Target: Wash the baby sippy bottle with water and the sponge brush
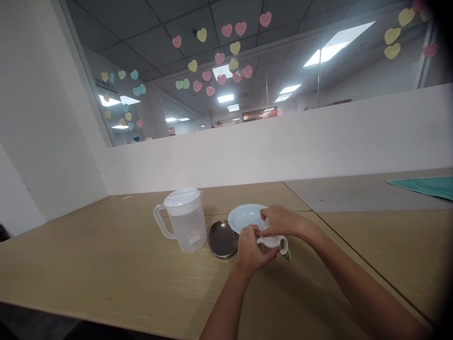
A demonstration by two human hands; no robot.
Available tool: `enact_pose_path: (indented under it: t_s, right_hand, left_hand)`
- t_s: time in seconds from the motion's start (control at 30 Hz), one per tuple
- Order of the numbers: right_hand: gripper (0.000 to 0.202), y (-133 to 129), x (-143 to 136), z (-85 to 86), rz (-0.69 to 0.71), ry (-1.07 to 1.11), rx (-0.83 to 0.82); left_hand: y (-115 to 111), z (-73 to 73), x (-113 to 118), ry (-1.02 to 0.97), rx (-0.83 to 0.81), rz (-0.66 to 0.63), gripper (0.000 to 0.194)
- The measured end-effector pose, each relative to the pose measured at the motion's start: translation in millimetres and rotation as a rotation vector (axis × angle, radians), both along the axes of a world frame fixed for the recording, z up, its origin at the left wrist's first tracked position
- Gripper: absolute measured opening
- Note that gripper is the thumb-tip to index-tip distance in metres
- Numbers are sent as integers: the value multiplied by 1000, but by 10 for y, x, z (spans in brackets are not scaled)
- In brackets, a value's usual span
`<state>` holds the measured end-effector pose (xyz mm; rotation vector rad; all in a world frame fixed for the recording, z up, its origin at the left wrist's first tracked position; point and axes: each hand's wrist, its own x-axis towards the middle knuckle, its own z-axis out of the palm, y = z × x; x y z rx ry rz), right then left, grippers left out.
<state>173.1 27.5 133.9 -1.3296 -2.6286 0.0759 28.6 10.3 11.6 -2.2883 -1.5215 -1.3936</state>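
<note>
Behind the tan worktop's front edge, a white plastic loop-handled piece seems steadied by the gripping left hand. A clear piece seems pinched by the right hand.

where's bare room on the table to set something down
Bare tabletop lies left of the pitcher, and right of the right arm, short of the teal cloth. Crowded: from pitcher to right hand, with metal dish, pale plate and left hand packed close.

White wall, heart-dotted window, seemingly a lit room beyond
</note>
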Motion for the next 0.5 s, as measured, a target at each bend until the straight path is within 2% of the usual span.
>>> enact_pose_path:
  t_s: [0.17,0.37,0.5]
  right_hand:
    - [43,95,88,-5,75,43,-81]
    - [49,200,183,26,148,85,-402]
    - [48,201,184,25,176,108,-449]
  left_hand:
    - [-8,7,0,-12,10,-14,52]
    - [-21,25,-4,-23,-27,-18,60]
    - [7,12,-13,17,3,-37,59]
